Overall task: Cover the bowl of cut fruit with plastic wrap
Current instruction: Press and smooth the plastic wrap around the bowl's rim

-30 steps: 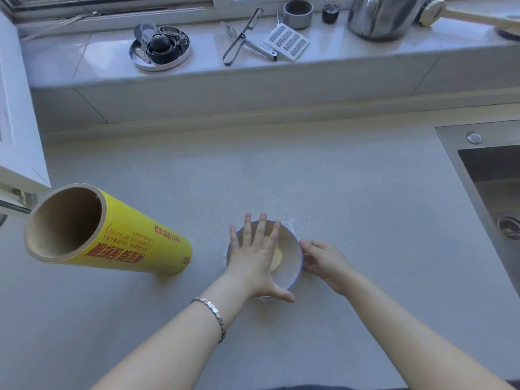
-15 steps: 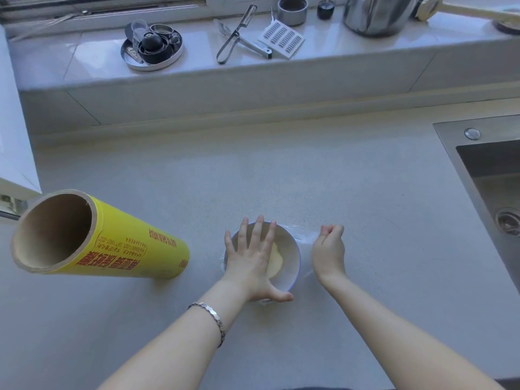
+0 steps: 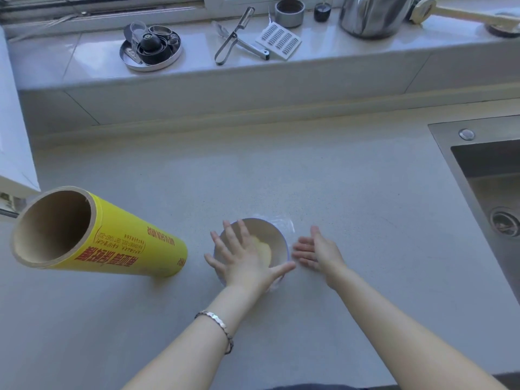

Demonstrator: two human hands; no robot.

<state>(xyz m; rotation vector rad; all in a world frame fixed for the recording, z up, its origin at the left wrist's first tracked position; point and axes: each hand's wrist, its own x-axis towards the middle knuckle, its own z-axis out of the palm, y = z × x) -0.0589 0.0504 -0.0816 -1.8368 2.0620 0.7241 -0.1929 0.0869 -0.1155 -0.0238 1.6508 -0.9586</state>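
A: What's the surface like?

B: A pale grey speckled counter [image 3: 323, 192] fills most of the frame. A steel sink [image 3: 461, 175] is set in at the right edge, and a tiled sill [image 3: 84, 60] runs along the top, carrying a round tin [image 3: 150, 49], a peeler [image 3: 233, 38] and a shiny kettle [image 3: 374, 15].

A: And the bowl?

B: Bowl [image 3: 277, 243] sits low in the centre of the frame, on the counter. The left hand [image 3: 244, 258] lies flat over its top, fingers spread, thumb pointing right along the near rim. It grips nothing. The right hand [image 3: 316, 253] stands on edge just right of the bowl, fingers straight and together, tips close to the bowl's side; whether they touch it I cannot tell.

A: How does it look?

B: White inside, pale yellow fruit [image 3: 263, 250] showing beside the left palm. Clear wrap [image 3: 285, 223] covers it, a crinkled edge sticking out at the upper right rim.

A: The roll?

B: Yellow roll [image 3: 121, 249] at lower left, lying on its side, open cardboard end toward the camera, near the left hand but apart.
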